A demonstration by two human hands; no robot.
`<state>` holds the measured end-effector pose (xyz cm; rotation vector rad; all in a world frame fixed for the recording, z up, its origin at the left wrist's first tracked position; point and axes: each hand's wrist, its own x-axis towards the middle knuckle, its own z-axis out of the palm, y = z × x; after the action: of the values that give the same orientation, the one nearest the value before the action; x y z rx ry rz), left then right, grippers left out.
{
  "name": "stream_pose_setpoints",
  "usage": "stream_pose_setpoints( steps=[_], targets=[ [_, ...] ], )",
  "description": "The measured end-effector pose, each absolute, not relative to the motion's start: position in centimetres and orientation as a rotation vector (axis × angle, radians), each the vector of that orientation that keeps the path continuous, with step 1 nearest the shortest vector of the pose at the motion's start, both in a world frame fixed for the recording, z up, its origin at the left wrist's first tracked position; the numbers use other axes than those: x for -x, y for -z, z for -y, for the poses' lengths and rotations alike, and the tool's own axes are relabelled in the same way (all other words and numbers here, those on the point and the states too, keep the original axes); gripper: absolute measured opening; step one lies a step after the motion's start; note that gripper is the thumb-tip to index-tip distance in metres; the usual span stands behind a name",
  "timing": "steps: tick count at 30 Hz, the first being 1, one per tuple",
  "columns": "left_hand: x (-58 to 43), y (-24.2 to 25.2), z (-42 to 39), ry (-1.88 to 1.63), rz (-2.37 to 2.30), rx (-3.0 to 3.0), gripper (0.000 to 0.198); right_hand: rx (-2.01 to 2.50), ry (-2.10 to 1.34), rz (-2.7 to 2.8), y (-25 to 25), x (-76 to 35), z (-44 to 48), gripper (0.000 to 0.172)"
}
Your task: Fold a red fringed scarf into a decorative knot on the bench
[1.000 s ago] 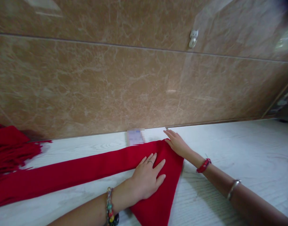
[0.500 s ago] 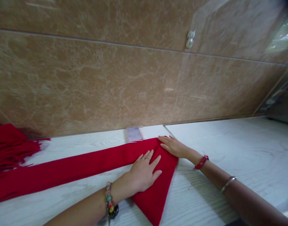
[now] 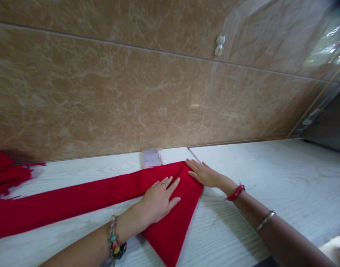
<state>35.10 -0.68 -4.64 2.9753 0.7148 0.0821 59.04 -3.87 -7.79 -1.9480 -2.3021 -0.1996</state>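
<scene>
A long red scarf (image 3: 75,198) lies across the whitish wood-grain table (image 3: 270,174), bent into a pointed fold near the middle. My left hand (image 3: 159,200) rests flat on the folded part, fingers stretched out, a ring on one finger and a beaded bracelet at the wrist. My right hand (image 3: 203,173) lies flat at the upper right edge of the fold, fingers extended toward its tip, with a red cord bracelet at the wrist and a thin bangle further up the forearm.
A brown marble-look wall (image 3: 131,92) rises right behind the table, with a small white hook (image 3: 219,44) on it. The scarf's fringed end (image 3: 9,176) is bunched at the far left. A small blurred label (image 3: 152,157) sits by the wall.
Both hands have slid slightly left along the fold and stayed flat on the scarf. The view has shifted a little to the right.
</scene>
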Motion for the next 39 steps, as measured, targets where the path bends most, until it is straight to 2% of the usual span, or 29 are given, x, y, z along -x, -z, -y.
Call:
stream_pose_setpoints(
  steps=[6,11,19,24,29,33,39],
  targets=[
    [-34.7,4.4,1.1,-0.099,-0.734,-3.003,0.050,2.017,0.083,2.265,6.0,-58.3,4.4,0.049],
    [-34.0,4.2,2.6,-0.083,-0.651,-3.018,0.052,1.806,0.081,2.302,4.2,-56.5,5.2,0.056],
    [-30.5,3.8,4.0,0.123,-0.597,-2.833,0.057,1.675,0.134,2.500,6.6,-55.5,5.3,0.056],
    [-27.6,4.4,5.1,0.005,-0.649,-2.875,0.052,1.676,0.132,2.492,7.0,-55.9,5.3,0.054],
    [-26.6,3.6,4.1,-0.136,-0.608,-2.969,0.054,1.760,0.081,2.414,5.6,-53.9,6.2,0.061],
    [-22.4,2.6,-0.7,-0.259,-0.974,-2.987,0.051,1.733,-0.044,2.398,4.4,-48.6,7.7,0.061],
    [-9.5,2.3,-7.5,0.081,-1.805,-2.674,0.057,1.663,-0.203,2.596,5.1,-43.6,9.2,0.057]
  ],
)
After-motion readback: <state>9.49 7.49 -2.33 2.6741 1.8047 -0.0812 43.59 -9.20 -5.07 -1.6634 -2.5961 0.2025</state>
